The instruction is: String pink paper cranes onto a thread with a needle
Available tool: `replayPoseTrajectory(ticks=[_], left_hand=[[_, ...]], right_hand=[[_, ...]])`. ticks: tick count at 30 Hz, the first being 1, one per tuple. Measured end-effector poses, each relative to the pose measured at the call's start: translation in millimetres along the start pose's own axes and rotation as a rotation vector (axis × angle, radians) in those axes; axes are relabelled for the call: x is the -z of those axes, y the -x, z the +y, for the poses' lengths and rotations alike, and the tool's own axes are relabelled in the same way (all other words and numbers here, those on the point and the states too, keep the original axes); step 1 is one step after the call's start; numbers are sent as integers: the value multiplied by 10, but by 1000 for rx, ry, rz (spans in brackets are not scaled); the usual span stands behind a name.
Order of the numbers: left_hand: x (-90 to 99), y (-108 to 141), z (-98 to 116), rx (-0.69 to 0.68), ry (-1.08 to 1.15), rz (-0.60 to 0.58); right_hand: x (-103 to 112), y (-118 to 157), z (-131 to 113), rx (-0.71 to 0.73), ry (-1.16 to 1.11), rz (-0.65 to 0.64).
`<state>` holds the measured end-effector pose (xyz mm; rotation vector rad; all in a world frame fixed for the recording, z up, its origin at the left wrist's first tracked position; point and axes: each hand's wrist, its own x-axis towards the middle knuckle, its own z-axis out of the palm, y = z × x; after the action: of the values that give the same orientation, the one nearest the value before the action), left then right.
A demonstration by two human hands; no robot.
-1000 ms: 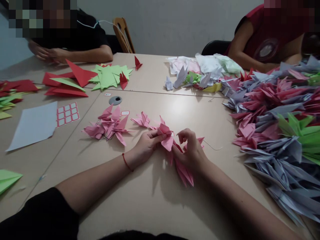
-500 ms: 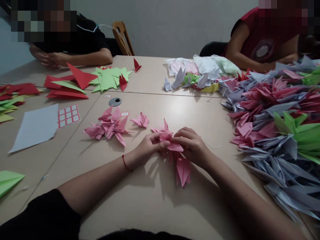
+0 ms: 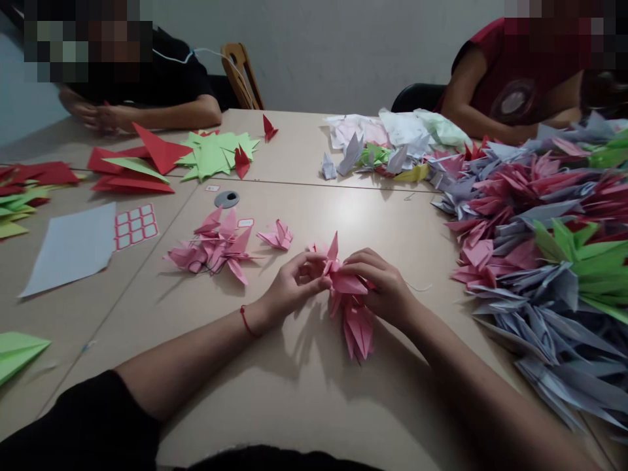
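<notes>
- I'm watching from the head camera, and the work in hand sits at the centre of the view: a bunch of pink origami cranes [image 3: 350, 307], folded paper birds with their points hanging toward me, held just above the tabletop [image 3: 314, 399].
- My left grip [image 3: 297, 284] is curled, its fingertips pinching the near edge of the pink origami cranes; a red string bracelet [image 3: 244, 322] circles that wrist.
- My right grip [image 3: 385, 286] is closed over the top of the same bunch, so the two grips nearly meet with the paper between them. What they pinch inside the folds is hidden.
- A thin pale thread [image 3: 419, 286] runs out past the right grip, though I can't tell if it joins the bunch.
- Just left of the work lie a single pink crane [image 3: 277, 235] and a looser pink heap [image 3: 210, 252].
- Nothing sits directly between my grips; the nearest bulk is the big pile of grey, pink and green cranes [image 3: 540, 216], off to the right.
- Further out are crumpled white paper [image 3: 392, 127], red and green folded sheets [image 3: 161, 154], and a sticker sheet [image 3: 136, 226].
- A co-worker's hands [image 3: 91, 116] are at the far left edge, apart from mine.
</notes>
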<state>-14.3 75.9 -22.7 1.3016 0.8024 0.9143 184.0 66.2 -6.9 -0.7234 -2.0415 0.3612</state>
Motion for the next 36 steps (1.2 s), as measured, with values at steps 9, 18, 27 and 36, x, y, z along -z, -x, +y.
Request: replayPoseTrajectory(ticks=[9, 18, 27, 36], left_hand=[[-36, -33, 34, -178, -348, -68], [-56, 43, -36, -317, -477, 131], [-79, 79, -10, -156, -230, 147], [8, -25, -49, 0, 33, 174]], right_hand=[[-116, 13, -85, -205, -184, 73], [-236, 29, -227, -635, -206, 30], [-326, -26, -233, -534, -290, 131], [-413, 81, -243, -675, -484, -65]])
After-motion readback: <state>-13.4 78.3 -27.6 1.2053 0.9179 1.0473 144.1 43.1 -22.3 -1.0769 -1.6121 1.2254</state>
